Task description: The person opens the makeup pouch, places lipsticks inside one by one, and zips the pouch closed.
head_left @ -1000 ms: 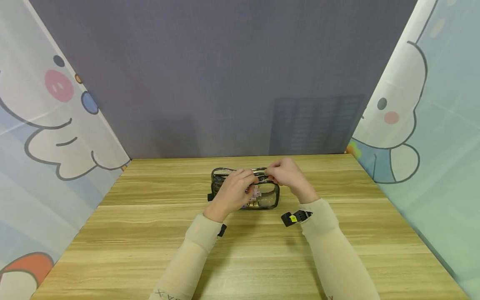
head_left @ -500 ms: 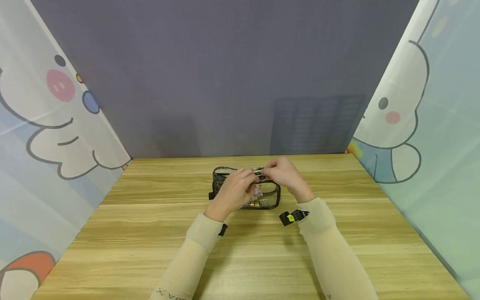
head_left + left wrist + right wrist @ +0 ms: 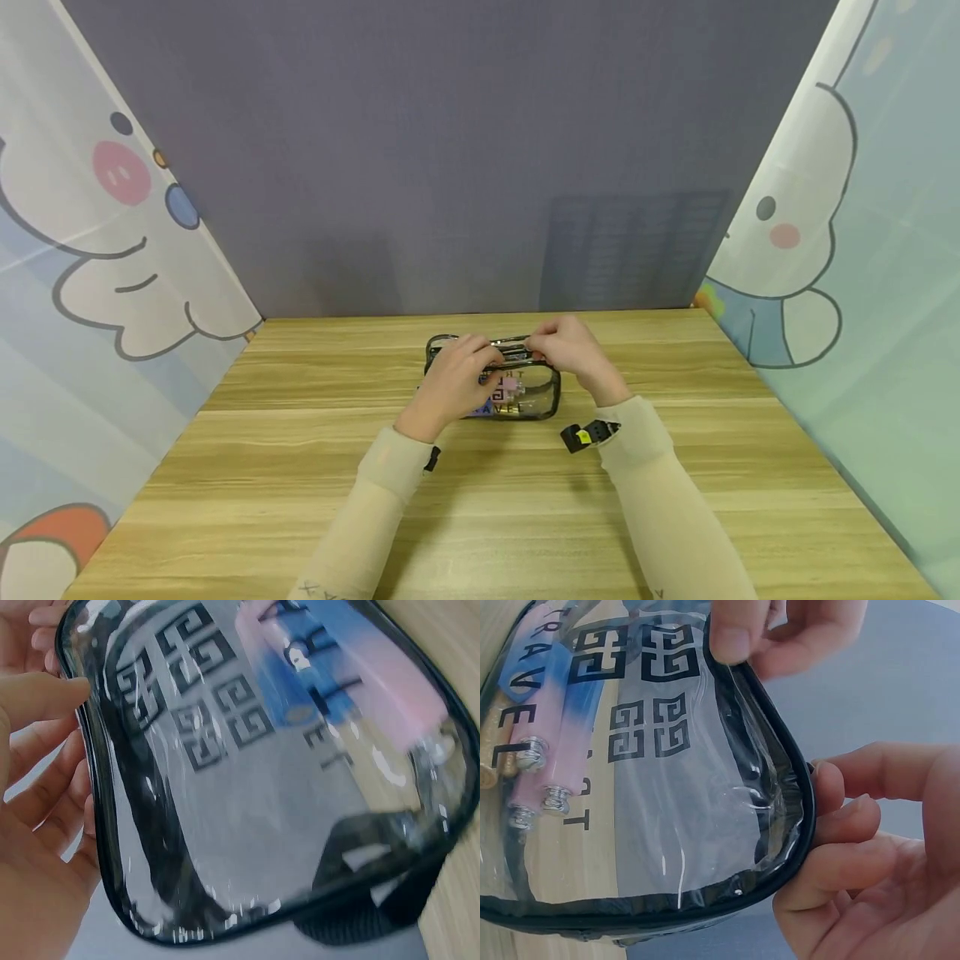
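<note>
A clear plastic pouch [image 3: 540, 402] with black piping and dark printed letters stands on the table. Pink and blue tubes with silvery ends [image 3: 547, 735] show through its wall. At its upper edge my left hand [image 3: 456, 379] grips the rim, the thumb [image 3: 45, 696] in front and the fingers behind. My right hand [image 3: 572, 346] pinches at the zipper edge near the pouch's right end. Whether a zipper pull lies between those fingertips is hidden. A black strap loop [image 3: 360, 900] hangs from the pouch's end.
The wood-grain table [image 3: 300, 467] runs back to a grey panel [image 3: 450, 167]. Cartoon-printed curtains stand at the left [image 3: 45, 333] and right [image 3: 885, 250]. A black wrist camera [image 3: 577, 437] sits by the right cuff.
My left hand has slid left along the pouch's top edge, uncovering more of the print. My right hand moved slightly left early on, then stayed nearly still. The pouch has hardly moved.
</note>
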A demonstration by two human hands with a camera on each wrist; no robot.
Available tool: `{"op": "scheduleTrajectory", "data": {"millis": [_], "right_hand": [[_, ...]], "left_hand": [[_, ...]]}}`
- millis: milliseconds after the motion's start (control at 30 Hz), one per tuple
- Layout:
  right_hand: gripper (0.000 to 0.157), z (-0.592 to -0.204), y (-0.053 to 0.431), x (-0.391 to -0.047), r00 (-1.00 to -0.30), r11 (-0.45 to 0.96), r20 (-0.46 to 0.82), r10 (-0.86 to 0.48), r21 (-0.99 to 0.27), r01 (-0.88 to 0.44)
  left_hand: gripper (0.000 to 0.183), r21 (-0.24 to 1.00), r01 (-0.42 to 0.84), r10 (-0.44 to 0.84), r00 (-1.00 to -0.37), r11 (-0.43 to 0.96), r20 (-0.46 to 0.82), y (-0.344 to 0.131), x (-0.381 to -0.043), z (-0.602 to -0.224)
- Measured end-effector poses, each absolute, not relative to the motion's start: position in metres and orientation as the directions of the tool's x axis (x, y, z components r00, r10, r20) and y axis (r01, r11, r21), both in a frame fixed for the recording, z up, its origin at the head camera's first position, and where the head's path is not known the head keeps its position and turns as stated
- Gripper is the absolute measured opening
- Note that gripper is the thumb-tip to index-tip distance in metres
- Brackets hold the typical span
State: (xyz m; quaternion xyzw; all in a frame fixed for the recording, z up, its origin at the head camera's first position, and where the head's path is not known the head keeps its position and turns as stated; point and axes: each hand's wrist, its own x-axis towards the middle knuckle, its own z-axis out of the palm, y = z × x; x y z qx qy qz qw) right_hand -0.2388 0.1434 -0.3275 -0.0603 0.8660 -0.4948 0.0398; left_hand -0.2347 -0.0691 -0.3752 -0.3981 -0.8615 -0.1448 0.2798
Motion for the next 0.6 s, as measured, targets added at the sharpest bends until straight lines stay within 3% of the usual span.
{"op": "scheduleTrajectory", "data": {"millis": [600], "right_hand": [[0.023, -0.3238, 0.1363, -0.2373, -0.989, 0.554, 0.002, -0.150, -0.828, -0.086]], "left_hand": [[0.015, -0.001, 0.761, 0.619, -0.527, 0.649, 0.582, -0.0774, -0.2322, -0.3773]]}}
